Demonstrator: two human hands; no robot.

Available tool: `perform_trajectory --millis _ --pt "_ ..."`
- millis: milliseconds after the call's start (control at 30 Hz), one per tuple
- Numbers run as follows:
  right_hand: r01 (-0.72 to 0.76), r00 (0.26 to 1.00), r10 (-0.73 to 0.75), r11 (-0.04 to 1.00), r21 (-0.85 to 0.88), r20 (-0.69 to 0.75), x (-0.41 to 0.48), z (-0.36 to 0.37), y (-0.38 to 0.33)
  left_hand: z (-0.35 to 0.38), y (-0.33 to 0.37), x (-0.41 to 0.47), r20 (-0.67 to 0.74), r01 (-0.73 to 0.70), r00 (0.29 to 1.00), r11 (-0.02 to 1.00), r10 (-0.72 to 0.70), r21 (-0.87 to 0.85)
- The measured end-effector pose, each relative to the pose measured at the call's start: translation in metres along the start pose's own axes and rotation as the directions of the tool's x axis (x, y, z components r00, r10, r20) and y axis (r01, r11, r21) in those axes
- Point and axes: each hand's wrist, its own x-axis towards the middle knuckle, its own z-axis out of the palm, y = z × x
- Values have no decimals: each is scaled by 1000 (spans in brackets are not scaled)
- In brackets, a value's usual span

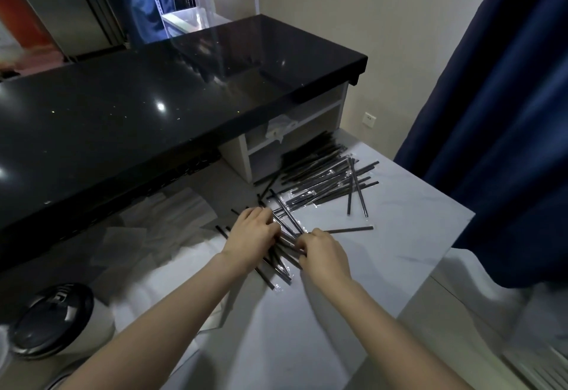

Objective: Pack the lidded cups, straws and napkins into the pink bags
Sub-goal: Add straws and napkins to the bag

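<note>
Black-lidded cup (52, 322) stands nearest you; beyond it, your left hand (252, 236) and right hand (322, 254) curl their fingers around black, clear-wrapped straws (310, 196) scattered across the pale tabletop (399, 236).

Cannot make out fingertips of left grip (252, 232) or right grip (324, 253), buried among the straws (319, 185). Blurred at lower left, lid lettering unreadable: lidded cup (53, 322). Smeared in shadow: napkins (172, 210).

There are two hands, a left hand (253, 234) and a right hand (322, 256); one lidded cup (58, 325) stands at eight o'clock; straws (322, 180) past counting, dozens, toward one o'clock; napkins (159, 223) at nine o'clock, several, blurred.
</note>
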Motion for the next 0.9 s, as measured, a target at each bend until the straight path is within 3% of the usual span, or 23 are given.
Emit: perform_trajectory --millis 267,467,533,700,900 --pt "21 1000 -18 990 139 -24 -14 -22 -8 -19 -5 -18 -22 14 1000 998 -16 -58" --pt "213 975 -207 973 83 -74 -29 -51 -34 -68 -5 -49 -136 -53 990 983 29 -177" --pt "245 966 -233 963 112 -112 -35 -63 -46 -88 -11 -68 -219 -62 975 987 29 -145" --pt "341 934 -308 919 196 -181 -50 -90 -86 -136 -40 -130 -414 132 905 989 -92 68" --pt "567 810 -555 823 13 -191 -67 -92 -169 -182 -63 -208 -438 244 871 970 -223 -9"
